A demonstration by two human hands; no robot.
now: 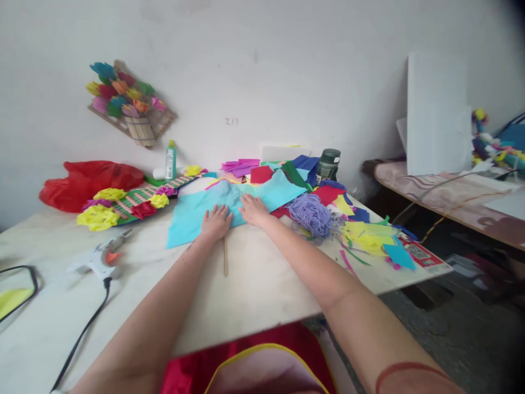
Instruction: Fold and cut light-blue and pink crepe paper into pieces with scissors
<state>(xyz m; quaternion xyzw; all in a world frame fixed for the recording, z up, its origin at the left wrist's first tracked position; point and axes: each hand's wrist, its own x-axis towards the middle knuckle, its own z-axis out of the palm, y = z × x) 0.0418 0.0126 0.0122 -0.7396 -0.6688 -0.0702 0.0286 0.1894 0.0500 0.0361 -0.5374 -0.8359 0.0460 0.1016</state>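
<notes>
Resting palm-down: left hand (216, 221) and right hand (252, 210) on a thin light-blue paper-like sheet (186, 220)

Sheet lies near the middle of the pale flat-topped table (262, 290), toward the wall, wrinkled around the hands, its right end over a pile of coloured scraps. Left hand: flat, fingers extended, grip wide. Right hand: same, just beside the left, a bit farther from the table's near edge. Slim tan wooden stick (225, 260) points back from the left hand; its far end is hidden, can't tell if it's under the sheet.

Legible text: handwritten red mark (231, 121) on the white wall (262, 65), reads "217" or "Z17". Green-and-white bottle (170, 164) with yellow-green cap carries vertical white lettering, too blurred to read. Dark-green lidded container (328, 164) has a small white label near its top, unreadable. Red-and-white printed sheet (422, 254) at the right corner, print illegible.

Left side: white glue gun (98, 264), orange trigger, black cable; behind it, a green strip with crinkled paper flowers (135, 202) beside a red plastic bag (98, 180). Right of the hands: heap of lavender yarn (310, 215).
</notes>
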